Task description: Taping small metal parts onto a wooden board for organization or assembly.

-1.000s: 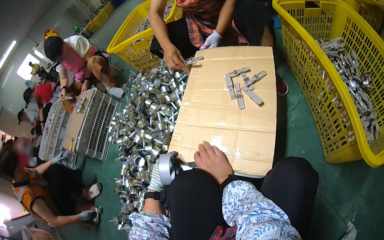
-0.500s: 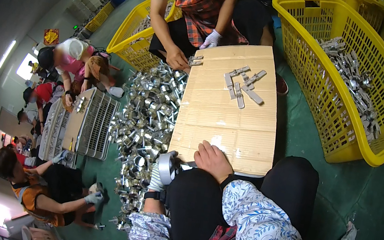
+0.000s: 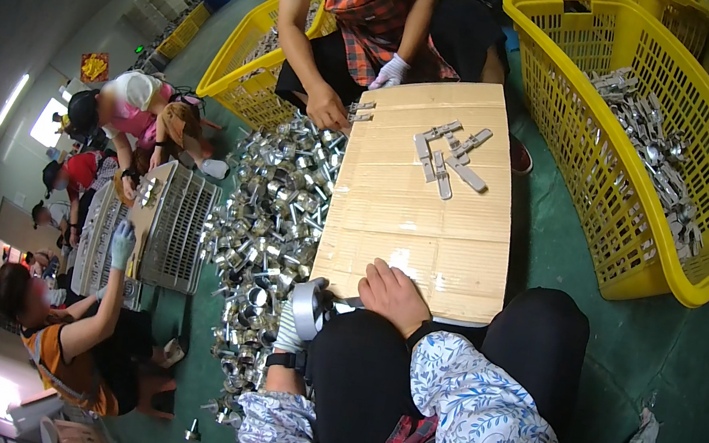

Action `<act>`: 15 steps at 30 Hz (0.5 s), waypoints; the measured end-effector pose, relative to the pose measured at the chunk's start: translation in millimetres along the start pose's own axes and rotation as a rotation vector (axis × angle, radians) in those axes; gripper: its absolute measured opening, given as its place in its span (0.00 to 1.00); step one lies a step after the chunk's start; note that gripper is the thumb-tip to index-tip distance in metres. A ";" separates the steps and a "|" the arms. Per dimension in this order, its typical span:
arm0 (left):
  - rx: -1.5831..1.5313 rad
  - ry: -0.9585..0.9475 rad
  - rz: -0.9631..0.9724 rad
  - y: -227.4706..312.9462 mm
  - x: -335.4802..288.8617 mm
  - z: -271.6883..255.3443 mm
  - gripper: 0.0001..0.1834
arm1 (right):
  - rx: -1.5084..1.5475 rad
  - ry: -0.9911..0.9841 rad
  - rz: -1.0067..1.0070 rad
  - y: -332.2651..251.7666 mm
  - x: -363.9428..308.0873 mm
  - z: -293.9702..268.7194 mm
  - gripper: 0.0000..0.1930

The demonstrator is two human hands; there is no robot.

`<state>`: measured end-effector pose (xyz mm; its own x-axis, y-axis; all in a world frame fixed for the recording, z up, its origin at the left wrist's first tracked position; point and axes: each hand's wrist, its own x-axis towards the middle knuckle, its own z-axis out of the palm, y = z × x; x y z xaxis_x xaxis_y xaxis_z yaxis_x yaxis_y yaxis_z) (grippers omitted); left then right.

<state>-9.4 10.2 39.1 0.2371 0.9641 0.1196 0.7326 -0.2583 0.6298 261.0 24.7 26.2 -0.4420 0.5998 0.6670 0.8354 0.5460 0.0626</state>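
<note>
My left hand, in a striped glove, is closed on a round silver metal cup at the board's near left corner. Bare and close beside it, my right hand lies with bent fingers over the near edge of a cardboard-covered board. A dark grey strip runs from the cup toward my right hand. Under the palm, whatever the fingers grip is hidden. Farther up the board lie several flat grey metal pieces.
Left of the board is a heap of silver metal cups with stems. A yellow basket of metal parts stands at right. Opposite, a co-worker's bare hand is at small metal parts on the board's far left edge. More people sit at left.
My hands have stayed still. At left, the orange-vested person has raised a gloved hand toward the racks, and a single stemmed cup now stands on the floor there.
</note>
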 end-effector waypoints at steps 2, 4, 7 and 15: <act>0.017 -0.001 0.034 -1.8 0.3 -0.7 0.23 | 0.002 -0.001 -0.001 -0.2 0.5 -0.2 0.12; 0.078 0.026 0.122 3.2 1.7 0.0 0.23 | 0.001 -0.002 0.000 0.7 -0.8 1.1 0.12; 0.136 0.047 0.181 9.1 2.3 -2.4 0.22 | -0.010 0.007 -0.005 0.5 -0.9 2.8 0.12; 0.135 0.049 0.133 21.7 4.7 -3.8 0.19 | 0.000 0.003 0.002 -0.4 -0.3 3.4 0.11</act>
<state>5.2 9.4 56.2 0.3082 0.9220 0.2343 0.7766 -0.3861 0.4978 259.7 26.3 23.4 -0.4390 0.5992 0.6695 0.8363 0.5449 0.0607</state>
